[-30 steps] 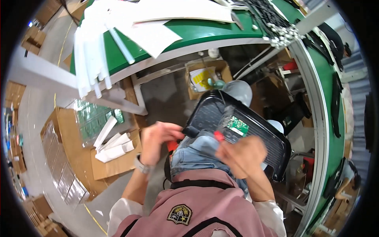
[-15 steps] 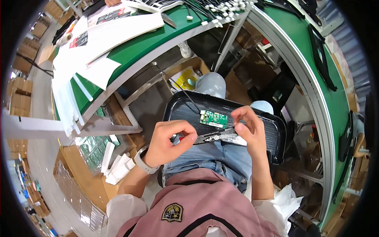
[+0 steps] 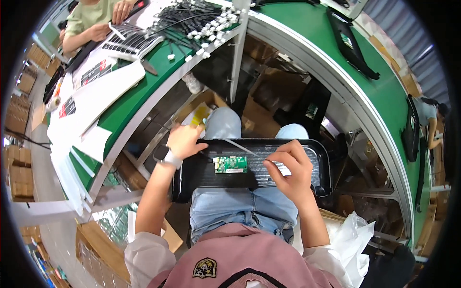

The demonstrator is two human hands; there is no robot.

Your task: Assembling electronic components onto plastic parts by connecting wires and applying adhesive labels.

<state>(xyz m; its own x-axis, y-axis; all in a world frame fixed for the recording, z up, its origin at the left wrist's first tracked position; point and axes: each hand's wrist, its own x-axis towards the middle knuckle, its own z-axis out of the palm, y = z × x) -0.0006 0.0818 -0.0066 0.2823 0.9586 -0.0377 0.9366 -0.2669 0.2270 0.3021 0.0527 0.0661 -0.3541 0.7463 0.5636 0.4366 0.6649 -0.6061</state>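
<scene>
Though both hands curled (grip unclear) — green circuit board between them, on black tray.

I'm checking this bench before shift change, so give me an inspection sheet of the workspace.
Surface: black tray across the person's lap, beside the green bench.
Job's things: small green circuit board lying in the tray.
Clutter: white sheets on the bench; cardboard boxes on the floor.
Grippers: left hand on the tray's left rim; right hand pinching a thin white strip.
Cables: bundle with white plugs on the bench.
Surroundings: co-worker's hands at the far bench.
</scene>
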